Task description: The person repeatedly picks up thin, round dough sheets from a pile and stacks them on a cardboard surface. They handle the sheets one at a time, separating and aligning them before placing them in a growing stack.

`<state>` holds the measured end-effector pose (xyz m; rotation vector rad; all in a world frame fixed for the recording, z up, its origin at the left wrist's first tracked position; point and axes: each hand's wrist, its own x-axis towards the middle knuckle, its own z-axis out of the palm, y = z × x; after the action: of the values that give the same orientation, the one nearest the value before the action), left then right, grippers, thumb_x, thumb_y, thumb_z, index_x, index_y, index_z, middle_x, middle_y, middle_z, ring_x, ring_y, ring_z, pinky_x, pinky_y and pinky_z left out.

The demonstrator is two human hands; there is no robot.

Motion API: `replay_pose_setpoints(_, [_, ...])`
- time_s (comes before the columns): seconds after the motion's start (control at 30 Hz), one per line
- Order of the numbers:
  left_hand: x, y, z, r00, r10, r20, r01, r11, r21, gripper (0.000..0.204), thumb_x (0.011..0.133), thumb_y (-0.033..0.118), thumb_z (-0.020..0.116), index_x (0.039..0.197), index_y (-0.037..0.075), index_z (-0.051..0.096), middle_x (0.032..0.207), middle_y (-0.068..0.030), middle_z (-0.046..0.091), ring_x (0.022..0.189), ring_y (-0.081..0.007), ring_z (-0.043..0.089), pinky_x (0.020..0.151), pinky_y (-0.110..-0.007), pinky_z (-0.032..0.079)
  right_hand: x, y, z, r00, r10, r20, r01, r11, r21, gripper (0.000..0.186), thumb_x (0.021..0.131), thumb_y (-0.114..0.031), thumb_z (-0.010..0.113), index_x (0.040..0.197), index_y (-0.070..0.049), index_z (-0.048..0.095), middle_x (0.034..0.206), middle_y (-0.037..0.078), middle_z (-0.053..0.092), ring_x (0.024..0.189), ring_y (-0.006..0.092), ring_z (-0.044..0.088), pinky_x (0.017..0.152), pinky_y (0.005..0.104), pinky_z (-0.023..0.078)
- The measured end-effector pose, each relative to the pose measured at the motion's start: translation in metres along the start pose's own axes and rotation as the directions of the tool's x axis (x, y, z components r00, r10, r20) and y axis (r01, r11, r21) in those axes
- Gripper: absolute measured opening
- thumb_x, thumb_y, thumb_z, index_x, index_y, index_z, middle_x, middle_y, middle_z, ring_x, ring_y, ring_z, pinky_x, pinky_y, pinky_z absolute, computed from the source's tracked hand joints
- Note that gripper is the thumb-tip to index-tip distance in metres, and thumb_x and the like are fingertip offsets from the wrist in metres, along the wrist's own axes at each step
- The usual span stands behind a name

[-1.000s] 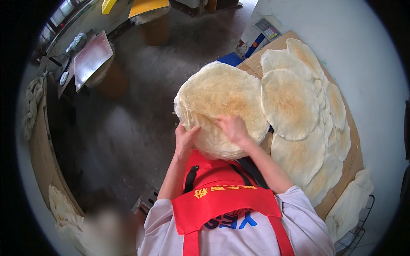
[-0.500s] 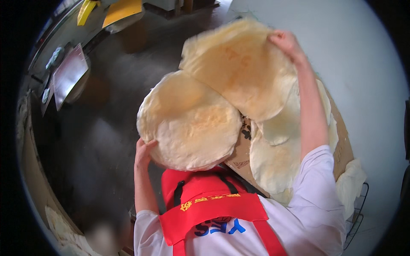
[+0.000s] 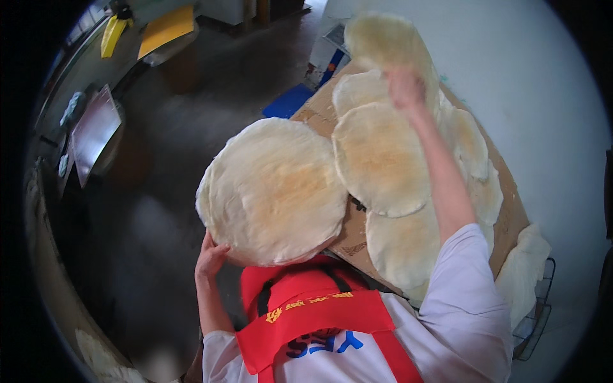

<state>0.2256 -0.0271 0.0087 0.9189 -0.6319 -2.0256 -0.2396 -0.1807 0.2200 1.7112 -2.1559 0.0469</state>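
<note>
My left hand [image 3: 211, 255] grips the near left edge of a thick stack of round, pale flatbreads [image 3: 268, 191] with browned patches. My right hand [image 3: 405, 86], blurred, is stretched out over the right-hand pile at the lower edge of a flatbread [image 3: 383, 35] that lies furthest back; whether its fingers still hold that bread is unclear. Several overlapping flatbreads [image 3: 380, 156] lie on a brown cardboard sheet [image 3: 348, 237] beside the stack.
A pale wall [image 3: 523, 96] stands at the right, near a wire rack [image 3: 543, 300] with draped pale material [image 3: 523, 268]. A blue board [image 3: 287, 101] is behind the cardboard. At the left are metal sheets [image 3: 96, 134], a yellow panel [image 3: 166, 32] and dark floor [image 3: 153, 236].
My right hand has left the stack, carried one flatbread up and right, and moved it further back over the pile, uncovering the breads beneath. My left hand and the stack have shifted left.
</note>
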Motion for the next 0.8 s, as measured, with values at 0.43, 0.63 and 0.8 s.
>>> replay_pose_setpoints(0.43, [0.007,0.026,0.086,0.976,0.195,0.099,-0.202,0.977,0.069,0.076,0.064,-0.003,0.064,0.131,0.005,0.028,0.120,-0.0065,0.046,0.108,-0.0169,0.047,0.090,-0.030,0.040,-0.223,-0.195,-0.006,0.834,-0.538,0.126,0.044,0.292,0.955,0.060,0.073,-0.025,0.065,0.124,-0.004,0.041,0.128,0.018,0.039,0.118,0.0277,0.039,0.095,0.0339,0.035])
replay_pose_setpoints(0.63, [0.018,0.024,0.092,0.965,0.254,-0.070,-0.243,0.961,0.132,0.068,0.059,-0.012,0.051,0.123,0.003,0.037,0.113,-0.0079,0.050,0.106,-0.0186,0.048,0.091,-0.030,0.039,-0.220,-0.200,0.013,0.906,-0.385,0.175,0.068,0.541,0.838,0.022,0.074,-0.014,0.058,0.094,-0.004,0.061,0.088,0.013,0.063,0.074,0.0263,0.061,0.067,0.0325,0.048])
replay_pose_setpoints(0.8, [0.020,0.010,0.076,0.957,0.282,-0.072,-0.270,0.953,0.137,0.068,0.058,-0.007,0.053,0.123,0.002,0.036,0.114,-0.0089,0.047,0.109,-0.0203,0.045,0.094,-0.033,0.036,-0.184,-0.166,0.046,0.919,-0.276,0.281,-0.155,0.402,0.902,0.013,0.074,-0.008,0.053,0.078,0.002,0.061,0.060,0.008,0.056,0.056,0.0116,0.049,0.054,0.0287,0.041])
